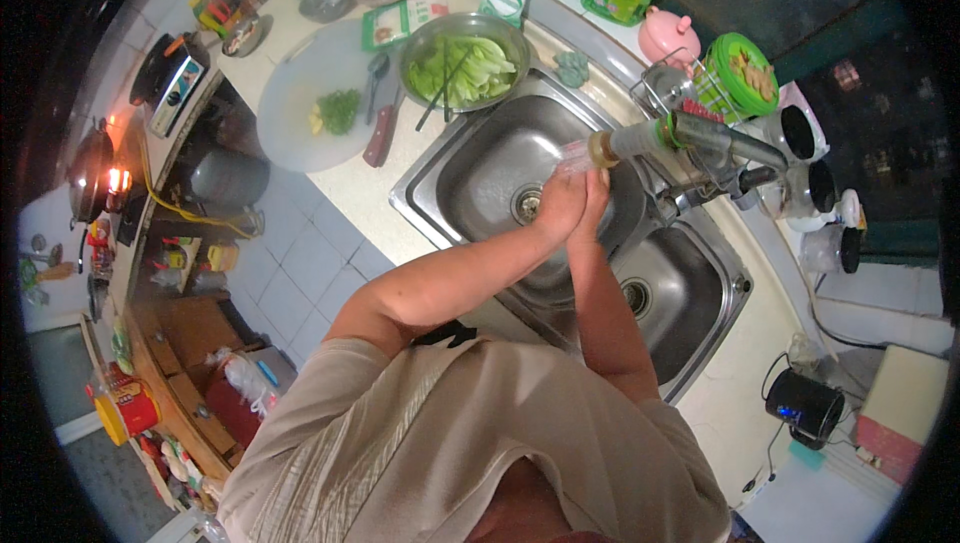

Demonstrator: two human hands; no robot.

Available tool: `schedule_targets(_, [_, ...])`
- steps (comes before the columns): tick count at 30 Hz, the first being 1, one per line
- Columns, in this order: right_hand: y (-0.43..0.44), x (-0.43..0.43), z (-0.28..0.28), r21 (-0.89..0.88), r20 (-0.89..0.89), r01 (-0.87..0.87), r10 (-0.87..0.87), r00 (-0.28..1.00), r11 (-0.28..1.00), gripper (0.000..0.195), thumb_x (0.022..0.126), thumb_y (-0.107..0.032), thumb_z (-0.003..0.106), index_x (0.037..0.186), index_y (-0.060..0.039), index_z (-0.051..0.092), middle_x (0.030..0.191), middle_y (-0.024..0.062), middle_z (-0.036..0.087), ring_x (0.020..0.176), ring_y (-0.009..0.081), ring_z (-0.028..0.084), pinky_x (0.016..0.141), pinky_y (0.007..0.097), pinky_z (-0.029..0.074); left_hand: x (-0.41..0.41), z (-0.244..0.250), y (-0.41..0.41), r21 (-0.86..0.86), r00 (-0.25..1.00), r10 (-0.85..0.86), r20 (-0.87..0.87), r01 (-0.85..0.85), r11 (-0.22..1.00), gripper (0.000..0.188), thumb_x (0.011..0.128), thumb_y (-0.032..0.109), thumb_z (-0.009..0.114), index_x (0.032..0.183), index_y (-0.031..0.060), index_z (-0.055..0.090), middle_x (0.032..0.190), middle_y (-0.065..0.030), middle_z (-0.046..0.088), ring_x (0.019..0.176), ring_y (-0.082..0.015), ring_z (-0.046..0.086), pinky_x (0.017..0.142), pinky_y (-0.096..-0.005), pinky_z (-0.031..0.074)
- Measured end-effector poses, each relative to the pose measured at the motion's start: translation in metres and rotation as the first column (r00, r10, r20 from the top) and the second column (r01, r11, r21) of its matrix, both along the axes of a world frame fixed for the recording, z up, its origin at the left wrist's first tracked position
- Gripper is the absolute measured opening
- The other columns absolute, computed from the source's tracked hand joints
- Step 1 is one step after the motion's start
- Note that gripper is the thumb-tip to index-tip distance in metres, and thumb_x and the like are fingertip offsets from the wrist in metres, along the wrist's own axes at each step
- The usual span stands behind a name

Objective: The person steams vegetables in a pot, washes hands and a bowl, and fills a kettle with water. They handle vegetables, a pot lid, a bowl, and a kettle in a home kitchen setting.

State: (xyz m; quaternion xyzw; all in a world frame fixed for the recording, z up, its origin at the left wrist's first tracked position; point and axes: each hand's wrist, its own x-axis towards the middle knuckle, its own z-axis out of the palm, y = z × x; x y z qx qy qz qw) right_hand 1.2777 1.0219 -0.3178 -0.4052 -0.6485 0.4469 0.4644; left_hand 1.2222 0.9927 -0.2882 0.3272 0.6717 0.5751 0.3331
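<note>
My left hand (pixel 561 204) and my right hand (pixel 594 198) are pressed together over the larger basin of a steel double sink (pixel 480 168). They are just under the brass-coloured end of the faucet (pixel 601 149). Running water blurs the fingers, so whether anything is between them is hidden. The basin's drain (pixel 528 204) lies beside my left hand. A metal bowl (pixel 517 36) of lettuce leaves (pixel 480 70) stands at the sink's far left corner, with dark chopsticks (pixel 442 89) across it.
A round cutting board (pixel 289 122) bears chopped greens (pixel 339 111), a spoon (pixel 373 85) and a red-handled knife (pixel 381 138). Flame (pixel 118 180) shows beside a wok (pixel 90 175) at far left. Jars (pixel 810 186) and a dish rack (pixel 649 96) line the right side.
</note>
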Motion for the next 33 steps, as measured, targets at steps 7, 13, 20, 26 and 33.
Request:
schedule_targets(7, [-0.019, -0.033, 0.045, -0.507, -0.676, 0.002, -0.399, 0.620, 0.862, 0.017, 0.092, -0.016, 0.051, 0.105, -0.0062, 0.056, 0.096, 0.0034, 0.059, 0.088, 0.0135, 0.056, 0.080, 0.0299, 0.044, -0.011, 0.026, 0.017, 0.176, 0.670, -0.189, 0.718, 0.087, 0.980, 0.022, 0.090, 0.016, 0.045, 0.099, 0.0027, 0.060, 0.078, -0.0133, 0.062, 0.075, -0.0226, 0.061, 0.065, -0.0330, 0.050])
schedule_targets(13, [-0.040, -0.023, 0.047, -0.509, -0.696, -0.225, -0.243, 0.676, 0.831, 0.018, 0.092, -0.014, 0.050, 0.107, -0.0050, 0.056, 0.097, 0.0027, 0.059, 0.088, 0.0125, 0.055, 0.079, 0.0284, 0.045, -0.020, 0.008, 0.022, 0.050, 0.296, -0.022, 0.955, -0.087, 0.995, 0.024, 0.092, 0.012, 0.041, 0.107, 0.0038, 0.058, 0.089, -0.0121, 0.061, 0.075, -0.0208, 0.060, 0.061, -0.0302, 0.052])
schedule_targets(20, [-0.009, -0.027, 0.017, -0.385, -0.529, -0.186, -0.051, 0.847, 0.904, 0.019, 0.093, -0.013, 0.048, 0.108, -0.0042, 0.056, 0.098, 0.0015, 0.058, 0.088, 0.0114, 0.054, 0.077, 0.0265, 0.044, -0.015, 0.016, 0.018, 0.061, 0.545, 0.033, 0.838, -0.154, 0.986, 0.030, 0.096, 0.016, 0.036, 0.116, 0.0018, 0.053, 0.107, -0.0165, 0.058, 0.088, -0.0244, 0.059, 0.073, -0.0323, 0.053])
schedule_targets(26, [0.022, -0.011, -0.028, -0.356, -0.472, -0.265, 0.072, 0.878, 0.896, 0.020, 0.094, -0.012, 0.047, 0.109, -0.0036, 0.056, 0.099, 0.0006, 0.057, 0.088, 0.0104, 0.053, 0.076, 0.0248, 0.044, -0.004, 0.002, -0.007, 0.019, 0.997, -0.014, 0.076, 0.013, 1.000, 0.033, 0.096, 0.018, 0.035, 0.117, -0.0010, 0.052, 0.111, -0.0180, 0.058, 0.096, -0.0303, 0.058, 0.088, -0.0365, 0.044])
schedule_targets(33, [-0.026, -0.033, 0.040, -0.526, -0.613, -0.195, -0.211, 0.761, 0.828, 0.028, 0.095, -0.013, 0.043, 0.118, -0.0014, 0.054, 0.109, 0.0091, 0.058, 0.093, 0.0186, 0.056, 0.083, 0.0316, 0.046, -0.032, -0.003, 0.009, -0.042, 0.565, -0.006, 0.825, 0.072, 0.997, 0.022, 0.094, 0.018, 0.043, 0.101, 0.0018, 0.056, 0.089, -0.0096, 0.062, 0.079, -0.0220, 0.061, 0.076, -0.0315, 0.049])
